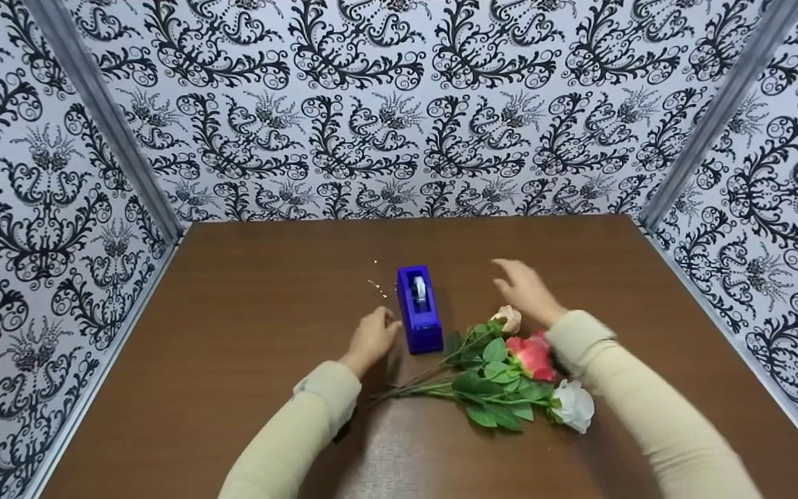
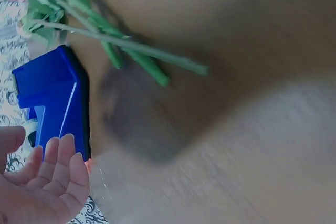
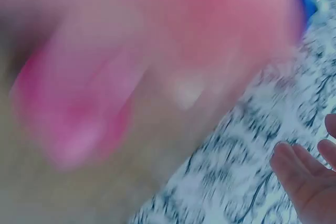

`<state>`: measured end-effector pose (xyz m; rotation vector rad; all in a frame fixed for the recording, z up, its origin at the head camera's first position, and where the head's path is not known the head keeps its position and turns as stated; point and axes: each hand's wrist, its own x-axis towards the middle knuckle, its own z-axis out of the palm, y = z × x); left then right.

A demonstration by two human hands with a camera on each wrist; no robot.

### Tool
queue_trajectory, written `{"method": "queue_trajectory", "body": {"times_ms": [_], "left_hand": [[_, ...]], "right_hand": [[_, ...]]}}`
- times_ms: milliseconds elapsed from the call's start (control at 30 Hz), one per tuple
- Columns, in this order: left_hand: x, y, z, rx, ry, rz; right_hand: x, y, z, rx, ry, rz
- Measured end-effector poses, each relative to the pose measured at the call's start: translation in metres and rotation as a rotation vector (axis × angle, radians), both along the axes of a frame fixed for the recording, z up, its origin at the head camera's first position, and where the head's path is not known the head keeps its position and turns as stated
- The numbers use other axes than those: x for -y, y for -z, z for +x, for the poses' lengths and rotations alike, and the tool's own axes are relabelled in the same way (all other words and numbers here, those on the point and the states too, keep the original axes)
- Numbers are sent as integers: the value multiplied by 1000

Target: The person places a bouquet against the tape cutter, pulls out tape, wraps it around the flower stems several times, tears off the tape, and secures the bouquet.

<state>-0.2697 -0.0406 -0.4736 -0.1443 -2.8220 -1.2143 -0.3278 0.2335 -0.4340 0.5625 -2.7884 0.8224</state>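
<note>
A blue tape dispenser [image 1: 421, 320] with a roll of clear tape [image 1: 420, 290] stands near the middle of the brown table. My left hand [image 1: 373, 338] is just left of it, fingers loosely bent and holding nothing; in the left wrist view its fingertips overlap the dispenser [image 2: 58, 95]. Right of the dispenser, my right hand [image 1: 529, 292] is held above the table with relaxed fingers and nothing in it. Three artificial flowers lie by my right sleeve: a peach one [image 1: 508, 319], a red one [image 1: 533, 356] and a white one [image 1: 573, 407]. Their green stems [image 2: 131, 51] point left.
Small shiny bits [image 1: 379, 287] lie on the table [image 1: 267, 291] left of the dispenser. A dark object [image 1: 343, 431] shows partly under my left sleeve. Patterned black-and-white walls [image 1: 399, 138] close in the table at the back and both sides.
</note>
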Motion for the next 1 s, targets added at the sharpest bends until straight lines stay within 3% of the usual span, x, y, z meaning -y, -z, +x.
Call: {"method": "queue_trajectory", "body": {"times_ms": [100,133,167,300,333,367,400,467,533,567,633,667,733,767,800,867,933,1000], "left_hand": [[-6,5,-10,-3,-63,54],[-8,26,-26,-17,-89,65],[-9,55,-48,-13,-111,79],[-13,186,-145,1,-135,120],[-15,214,-167,22,-140,135],[-17,224,-176,59,-138,151],[-19,224,-176,86,-139,160],[-25,211,-168,135,-153,169],[-30,184,-151,161,-160,172],[-31,153,-128,177,-160,172],[-32,119,-104,201,-137,192],[-32,103,-92,210,-119,209],[-31,87,-78,189,-88,252],[-31,82,-73,183,-78,278],[-31,93,-81,189,-70,302],[-34,97,-81,148,-97,307],[-37,101,-81,149,-133,306],[-39,103,-82,156,-162,304]], "right_hand": [[30,9,1,62,12,-89],[39,14,2,85,20,-107],[47,19,1,142,25,-139],[70,46,-4,402,23,-299],[71,64,-15,472,29,-344],[71,84,-28,534,47,-385],[70,105,-42,561,59,-412],[64,148,-72,589,74,-429],[59,176,-94,611,112,-422],[60,168,-89,631,131,-407],[66,139,-69,661,148,-361],[71,115,-53,679,165,-335],[79,70,-20,704,153,-314],[83,50,-6,725,148,-311],[85,36,5,738,131,-316],[88,13,23,778,94,-347],[90,0,32,819,68,-376],[91,0,34,850,52,-409]]}}
